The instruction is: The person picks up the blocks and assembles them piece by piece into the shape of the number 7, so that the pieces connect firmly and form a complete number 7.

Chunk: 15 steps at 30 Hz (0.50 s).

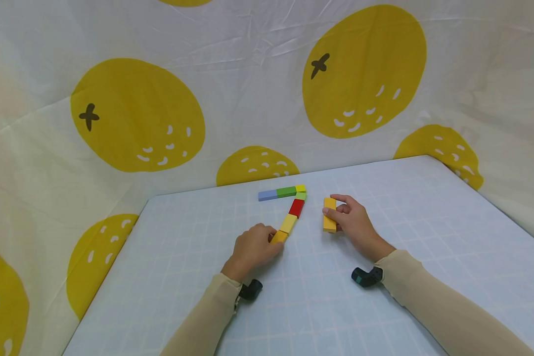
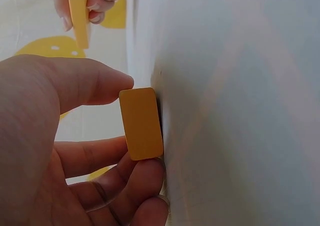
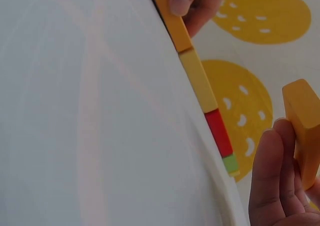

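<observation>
My left hand pinches an orange block between thumb and fingers. That block lies on the table at the near end of a bent row. Touching or nearly touching it is a pale yellow block, followed by a red block and a light green block. At the far corner sits a yellow block; from there a green block and a blue block run leftward. To the right of the row, my right hand holds another orange block, raised off the table.
A pale blue table cover with a light grid lies under everything. Behind the table hangs a white cloth printed with large yellow fruit shapes. Dark wrist devices sit under both sleeves.
</observation>
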Available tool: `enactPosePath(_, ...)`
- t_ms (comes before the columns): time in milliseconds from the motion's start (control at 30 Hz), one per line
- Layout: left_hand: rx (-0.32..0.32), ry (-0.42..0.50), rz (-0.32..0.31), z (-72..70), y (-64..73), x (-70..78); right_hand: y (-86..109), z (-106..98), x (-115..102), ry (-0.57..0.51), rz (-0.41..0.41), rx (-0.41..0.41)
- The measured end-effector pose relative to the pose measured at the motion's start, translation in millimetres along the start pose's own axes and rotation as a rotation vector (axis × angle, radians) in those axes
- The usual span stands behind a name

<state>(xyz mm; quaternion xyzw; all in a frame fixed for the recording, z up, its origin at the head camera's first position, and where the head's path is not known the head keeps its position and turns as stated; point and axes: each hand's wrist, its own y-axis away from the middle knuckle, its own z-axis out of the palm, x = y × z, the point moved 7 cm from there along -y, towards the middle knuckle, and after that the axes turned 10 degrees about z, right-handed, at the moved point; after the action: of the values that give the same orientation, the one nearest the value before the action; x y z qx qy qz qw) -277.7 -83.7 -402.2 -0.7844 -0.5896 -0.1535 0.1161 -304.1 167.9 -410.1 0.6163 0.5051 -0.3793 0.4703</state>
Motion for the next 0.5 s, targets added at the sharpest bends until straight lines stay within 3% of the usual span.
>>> enactPosePath(500, -0.008, 0.019, -0.016, 1.6, 1.4, -2.3, 3.4, 1.0, -0.9, 0.001, 0.007, 0.002)
